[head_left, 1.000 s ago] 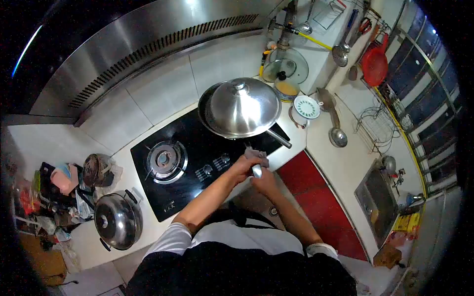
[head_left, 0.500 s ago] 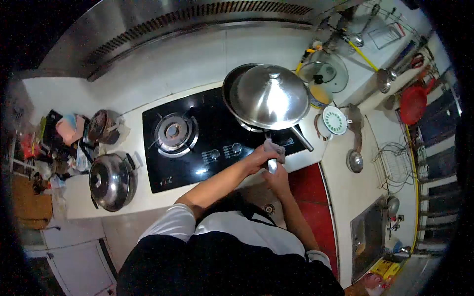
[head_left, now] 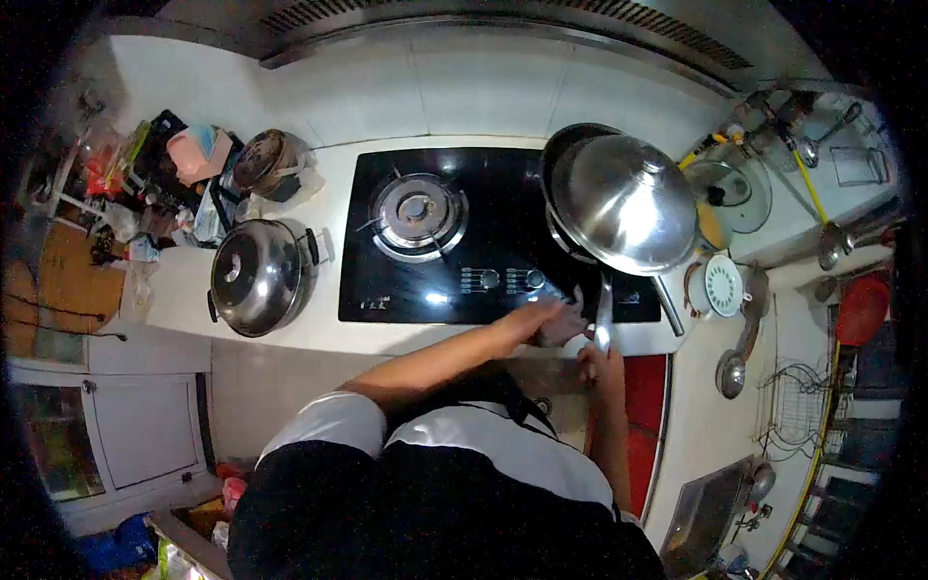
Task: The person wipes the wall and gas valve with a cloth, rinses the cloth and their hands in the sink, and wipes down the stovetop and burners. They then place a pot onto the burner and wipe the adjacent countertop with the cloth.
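Observation:
A greyish cloth [head_left: 565,327] is bunched in my left hand [head_left: 537,317], whose fingers are closed on it. My right hand [head_left: 599,363], closed just to the right, holds the lower end of a shiny metal utensil [head_left: 605,314] that points up toward the wok. Beyond both hands, the dark wok [head_left: 570,145] stands on the right side of the black gas stove [head_left: 459,307]. A domed steel lid [head_left: 628,203] sits tilted over it, leaving its left rim showing. The wok's handle [head_left: 669,305] sticks out over the counter edge.
A lidded steel pot [head_left: 256,278] is on the left counter, near a bare burner [head_left: 418,211] and cluttered items. On the right are a green-patterned bowl [head_left: 721,285], a ladle [head_left: 732,372], a glass lid [head_left: 749,193], a wire rack [head_left: 797,411] and a sink [head_left: 704,512].
The view has swung left, so the stove and wok appear further right. My left hand and the cloth have parted slightly from the utensil, which my right hand still holds.

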`<act>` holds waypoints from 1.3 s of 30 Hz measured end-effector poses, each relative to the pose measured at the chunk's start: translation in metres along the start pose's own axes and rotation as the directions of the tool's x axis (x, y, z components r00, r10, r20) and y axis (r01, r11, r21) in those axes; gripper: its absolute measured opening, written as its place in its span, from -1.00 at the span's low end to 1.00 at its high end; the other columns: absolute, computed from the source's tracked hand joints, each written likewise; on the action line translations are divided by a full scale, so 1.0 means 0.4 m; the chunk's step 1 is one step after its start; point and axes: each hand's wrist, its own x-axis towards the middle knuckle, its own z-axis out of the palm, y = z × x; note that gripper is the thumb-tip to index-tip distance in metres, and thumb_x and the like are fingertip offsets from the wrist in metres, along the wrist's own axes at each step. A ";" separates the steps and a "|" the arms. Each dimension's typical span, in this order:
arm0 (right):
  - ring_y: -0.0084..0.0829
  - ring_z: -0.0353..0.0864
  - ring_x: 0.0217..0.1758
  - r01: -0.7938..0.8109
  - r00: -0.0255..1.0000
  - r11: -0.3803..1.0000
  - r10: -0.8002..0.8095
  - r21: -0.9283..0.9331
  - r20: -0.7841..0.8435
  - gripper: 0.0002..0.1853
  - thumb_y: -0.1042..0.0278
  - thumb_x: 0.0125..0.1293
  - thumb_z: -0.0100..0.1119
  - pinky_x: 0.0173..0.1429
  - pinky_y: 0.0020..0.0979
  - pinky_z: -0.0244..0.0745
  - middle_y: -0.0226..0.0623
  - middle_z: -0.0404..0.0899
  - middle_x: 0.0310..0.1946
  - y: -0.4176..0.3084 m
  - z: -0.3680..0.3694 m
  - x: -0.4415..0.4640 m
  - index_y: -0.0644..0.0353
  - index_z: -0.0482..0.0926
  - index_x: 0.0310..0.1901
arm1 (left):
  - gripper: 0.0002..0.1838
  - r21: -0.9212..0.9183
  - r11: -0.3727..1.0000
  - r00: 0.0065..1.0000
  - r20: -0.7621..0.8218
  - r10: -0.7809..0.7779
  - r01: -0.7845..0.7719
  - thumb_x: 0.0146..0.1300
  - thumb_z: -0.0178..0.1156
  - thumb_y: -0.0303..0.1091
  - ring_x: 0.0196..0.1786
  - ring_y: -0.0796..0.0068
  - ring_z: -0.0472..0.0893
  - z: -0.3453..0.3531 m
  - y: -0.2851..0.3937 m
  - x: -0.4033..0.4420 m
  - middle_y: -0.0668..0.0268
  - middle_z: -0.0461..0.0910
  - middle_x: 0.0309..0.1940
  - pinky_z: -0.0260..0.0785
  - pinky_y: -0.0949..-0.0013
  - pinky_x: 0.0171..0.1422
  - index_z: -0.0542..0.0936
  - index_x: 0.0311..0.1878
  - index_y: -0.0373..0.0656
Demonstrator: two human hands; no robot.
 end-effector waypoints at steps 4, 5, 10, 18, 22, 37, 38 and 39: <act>-0.55 0.43 -0.53 0.021 1.000 0.952 -0.022 0.306 0.000 -0.52 -0.04 0.29 0.01 -0.50 -0.57 0.29 -0.32 0.56 -0.41 0.026 0.004 -0.045 0.23 0.39 0.00 | -0.44 0.149 0.989 0.989 -0.139 0.038 -0.017 0.27 -0.02 0.05 0.24 0.38 0.37 -0.154 0.020 -0.167 0.22 0.41 0.18 0.22 0.29 0.27 0.41 0.19 -0.14; -0.54 0.44 -0.50 0.052 0.998 0.926 -0.035 0.373 -0.052 -0.50 -0.05 0.30 -0.02 -0.47 -0.56 0.30 -0.31 0.57 -0.39 0.038 0.002 -0.053 0.23 0.38 0.05 | -0.49 0.095 0.995 0.980 -0.200 0.022 -0.003 0.28 -0.04 -0.03 0.22 0.37 0.39 -0.202 0.028 -0.207 0.22 0.44 0.16 0.22 0.30 0.27 0.43 0.17 -0.18; -0.50 0.49 -0.41 -0.129 0.991 0.952 0.134 0.278 0.002 -0.53 -0.03 0.32 -0.04 -0.44 -0.49 0.34 -0.27 0.57 -0.32 0.172 -0.037 -0.091 0.18 0.40 0.08 | -0.55 0.362 0.873 0.719 -0.505 0.478 -0.326 0.20 -0.04 -0.18 -0.22 0.40 0.52 -0.382 0.173 -0.416 0.19 0.56 -0.27 0.36 0.41 -0.02 0.48 0.06 -0.28; -0.49 0.53 -0.41 0.173 0.978 0.925 -0.121 -0.338 0.171 -0.53 0.06 0.28 0.07 -0.29 -0.53 0.35 -0.26 0.58 -0.32 0.294 0.068 0.001 0.19 0.41 0.11 | -0.28 0.854 0.342 0.250 -0.456 0.854 0.392 0.14 0.01 -0.21 0.24 -0.09 0.12 -0.681 0.174 -0.312 -0.17 0.14 0.20 -0.15 0.01 0.36 0.09 0.36 -0.24; -0.51 0.56 -0.35 -0.081 0.974 0.993 0.098 -0.091 0.203 -0.61 0.21 0.31 0.06 -0.24 -0.55 0.37 -0.26 0.58 -0.29 0.135 0.202 -0.020 0.18 0.41 0.12 | -0.24 0.706 0.497 0.466 -0.708 0.531 0.505 0.09 0.03 -0.05 0.19 -0.08 0.24 -0.695 0.122 -0.297 -0.15 0.32 0.09 -0.02 0.01 0.33 0.19 0.33 -0.25; -0.49 0.57 -0.25 0.012 0.976 0.971 0.040 -0.237 0.216 -0.65 0.59 0.26 0.01 -0.15 -0.50 0.49 -0.25 0.59 -0.27 0.111 0.260 0.032 0.25 0.40 0.10 | -0.15 0.873 0.441 0.540 -0.478 0.693 0.207 0.06 0.06 -0.26 0.39 -0.16 -0.04 -0.684 0.106 -0.295 -0.22 -0.05 0.33 -0.27 0.05 0.48 -0.06 0.35 -0.47; -0.49 0.57 -0.25 0.007 0.978 0.973 0.042 -0.232 0.206 -0.65 0.59 0.26 0.01 -0.15 -0.50 0.49 -0.25 0.59 -0.27 0.101 0.264 0.027 0.25 0.40 0.10 | -0.20 0.858 0.500 0.537 -0.478 0.695 0.117 0.07 0.04 -0.31 0.38 -0.12 0.02 -0.700 0.104 -0.306 -0.20 0.01 0.32 -0.20 0.10 0.47 -0.02 0.34 -0.48; -0.50 0.57 -0.28 0.000 0.980 0.972 0.048 -0.235 0.195 -0.64 0.59 0.25 0.01 -0.18 -0.50 0.48 -0.25 0.59 -0.29 0.093 0.268 0.026 0.25 0.40 0.10 | -0.25 0.831 0.555 0.531 -0.483 0.696 0.027 0.08 0.02 -0.36 0.37 -0.08 0.08 -0.703 0.112 -0.322 -0.18 0.06 0.30 -0.13 0.16 0.46 0.03 0.32 -0.48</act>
